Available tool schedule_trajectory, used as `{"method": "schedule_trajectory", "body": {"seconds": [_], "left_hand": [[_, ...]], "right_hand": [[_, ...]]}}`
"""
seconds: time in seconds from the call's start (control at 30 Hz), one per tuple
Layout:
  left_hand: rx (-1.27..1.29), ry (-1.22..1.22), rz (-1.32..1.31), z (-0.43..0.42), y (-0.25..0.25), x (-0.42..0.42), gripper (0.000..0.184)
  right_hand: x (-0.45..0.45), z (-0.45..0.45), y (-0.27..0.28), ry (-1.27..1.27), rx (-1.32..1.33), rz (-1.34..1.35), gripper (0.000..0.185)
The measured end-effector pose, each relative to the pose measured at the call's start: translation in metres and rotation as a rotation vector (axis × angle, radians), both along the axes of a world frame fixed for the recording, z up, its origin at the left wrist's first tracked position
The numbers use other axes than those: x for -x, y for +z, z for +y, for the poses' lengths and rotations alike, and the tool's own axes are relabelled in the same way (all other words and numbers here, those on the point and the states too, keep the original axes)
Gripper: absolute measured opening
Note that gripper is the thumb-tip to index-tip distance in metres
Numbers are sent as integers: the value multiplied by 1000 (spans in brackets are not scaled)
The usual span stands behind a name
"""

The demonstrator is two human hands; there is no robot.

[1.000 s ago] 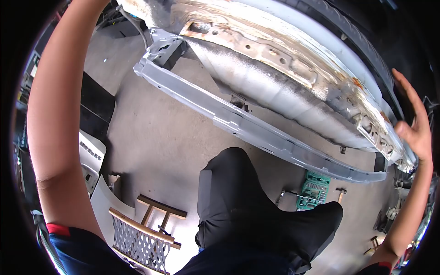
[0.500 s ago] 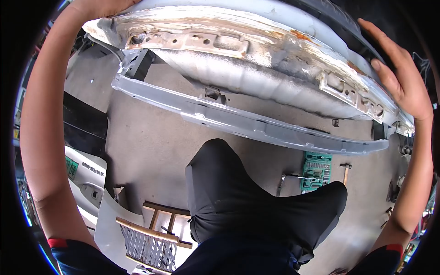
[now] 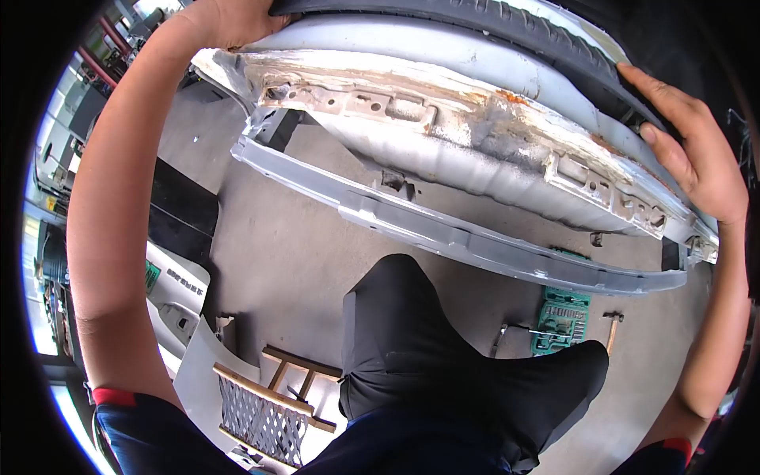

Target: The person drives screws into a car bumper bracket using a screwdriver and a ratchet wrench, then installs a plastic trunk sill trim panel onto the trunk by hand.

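Note:
A long black ribbed trim piece [image 3: 491, 28] runs along the top of the car's bare rear end. My left hand [image 3: 233, 20] is at its left end, fingers curled against it and partly cut off by the frame's top. My right hand [image 3: 697, 154] holds its right end, with thumb on the near side and fingers on the far side. Below the trim lie a pale painted body panel [image 3: 443, 51] and a scraped, rusty white edge [image 3: 356, 67]. A grey metal bumper beam [image 3: 459, 233] is mounted across the front of the body.
On the floor lie a green socket set case [image 3: 564, 321], a ratchet-like tool [image 3: 500, 339] and a hammer [image 3: 613, 331]. A wooden folding stool [image 3: 265, 404] with a woven seat stands at lower left. Beside it are a white car panel [image 3: 182, 293] and a dark panel [image 3: 182, 202].
The view has tilted up and shifted, so the car sits lower and more right in frame. More of the black trim and of my left hand shows. Both hands stay at the trim.

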State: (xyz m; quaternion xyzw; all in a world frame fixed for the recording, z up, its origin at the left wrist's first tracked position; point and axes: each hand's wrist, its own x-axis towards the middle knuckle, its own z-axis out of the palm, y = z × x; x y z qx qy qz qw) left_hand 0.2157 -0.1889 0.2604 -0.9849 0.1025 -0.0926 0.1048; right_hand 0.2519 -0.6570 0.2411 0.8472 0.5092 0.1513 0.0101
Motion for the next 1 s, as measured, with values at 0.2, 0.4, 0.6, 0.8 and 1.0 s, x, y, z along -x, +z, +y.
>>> {"method": "schedule_trajectory", "body": {"seconds": [0.2, 0.4, 0.6, 0.8, 1.0], "left_hand": [[3, 25, -15, -9, -5, 3, 59], [-14, -5, -66, -4, -7, -3, 56], [18, -1, -128, -6, -11, 0, 54], [-15, -37, -63, -2, 1, 3, 61], [-32, -127, -48, 10, 0, -2, 62]], "right_hand": [[-10, 2, 9, 156, -35, 56, 51], [-16, -4, 4, 138, -60, 71, 52], [3, -2, 10, -73, 69, 49, 57], [-5, -1, 5, 40, -73, 133, 54], [-6, 1, 7, 45, -56, 145, 55]]}}
